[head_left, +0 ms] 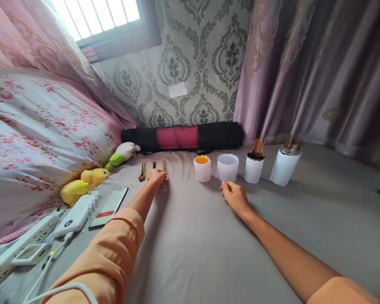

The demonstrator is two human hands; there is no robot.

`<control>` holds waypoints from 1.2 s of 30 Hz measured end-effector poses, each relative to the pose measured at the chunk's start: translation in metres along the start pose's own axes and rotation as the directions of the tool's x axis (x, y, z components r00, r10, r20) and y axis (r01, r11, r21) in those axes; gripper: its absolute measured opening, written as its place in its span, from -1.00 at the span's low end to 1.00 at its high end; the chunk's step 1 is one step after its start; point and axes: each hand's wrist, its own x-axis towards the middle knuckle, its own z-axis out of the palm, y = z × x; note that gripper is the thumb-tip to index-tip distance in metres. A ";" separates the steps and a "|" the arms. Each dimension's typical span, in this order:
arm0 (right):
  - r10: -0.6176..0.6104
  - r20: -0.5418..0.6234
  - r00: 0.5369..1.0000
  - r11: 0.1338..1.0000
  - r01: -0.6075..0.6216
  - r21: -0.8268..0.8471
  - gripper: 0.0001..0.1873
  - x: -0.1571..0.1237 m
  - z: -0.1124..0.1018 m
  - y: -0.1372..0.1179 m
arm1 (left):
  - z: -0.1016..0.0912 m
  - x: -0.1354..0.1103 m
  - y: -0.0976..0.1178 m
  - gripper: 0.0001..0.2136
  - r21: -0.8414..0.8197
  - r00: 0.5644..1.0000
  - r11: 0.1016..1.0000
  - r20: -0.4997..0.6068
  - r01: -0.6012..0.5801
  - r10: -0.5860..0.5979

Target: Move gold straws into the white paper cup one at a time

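Note:
My left hand [158, 175] reaches forward with its fingers closed around the near end of a few thin gold-coloured sticks [164, 165]. To its left lie a bundle of gold-coloured pieces [142, 172] and another small bundle [154, 164], partly hidden behind my hand. My right hand [236, 197] rests low in front of a translucent white cup [228, 169], fingers curled together; what they hold, if anything, is hidden. Beside that cup stand a white-wrapped cup with an orange inside [202, 171], a white-wrapped can with brown sticks [253, 171] and a taller wrapped jar with sticks [284, 166].
Along the wall lies a black and maroon roll [177, 138]. At left are plush toys [77, 185], a phone [109, 209], a white power bank [74, 217], a power strip [22, 249] and a white cable [39, 276]. Grey sheet [190, 245] covers the surface.

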 end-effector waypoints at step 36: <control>-0.016 0.012 1.000 1.000 0.016 0.010 -0.60 0.000 -0.001 0.000 | 0.034 -0.075 0.036 -0.92 -0.915 0.913 0.030 0.404 0.403 0.052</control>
